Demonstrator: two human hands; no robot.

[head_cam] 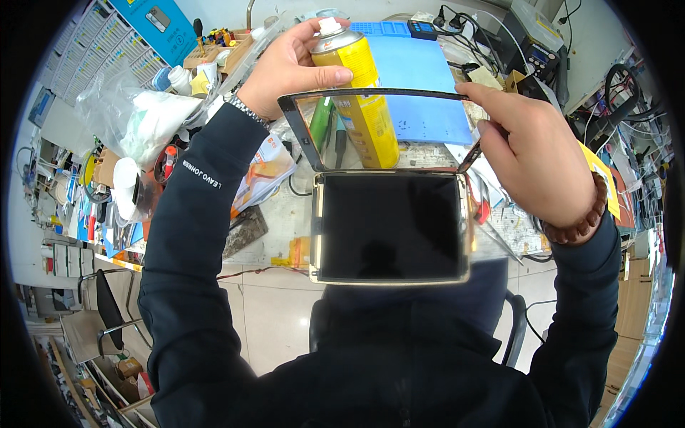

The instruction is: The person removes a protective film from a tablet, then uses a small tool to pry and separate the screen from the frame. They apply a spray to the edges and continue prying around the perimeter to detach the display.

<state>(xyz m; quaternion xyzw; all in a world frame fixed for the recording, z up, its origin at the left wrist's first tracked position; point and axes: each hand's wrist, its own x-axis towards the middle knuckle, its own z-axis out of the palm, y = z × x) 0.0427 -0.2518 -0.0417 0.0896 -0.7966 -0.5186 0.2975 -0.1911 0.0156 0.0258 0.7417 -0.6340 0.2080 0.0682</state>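
My left hand (291,69) is wrapped around the upper part of a yellow aerosol can (382,128) with a white spray nozzle. The can stands behind a see-through, dark-bordered glass front panel (301,131). With thumb and index finger, my right hand (535,144) grips that panel at its right edge, keeping it tilted up. Below the raised panel lies a tablet (390,224) with its dark display exposed inside a gold-coloured frame. The panel's lower edge meets the tablet's far edge; whether they are joined there I cannot tell.
Behind the can lies a blue work mat (412,64). Red-handled scissors (484,211) are right of the tablet. A plastic bag (155,117) and an orange-white packet (267,171) sit left. A dark metal plate (246,230) lies near the front edge. Cables (476,40) crowd the back right.
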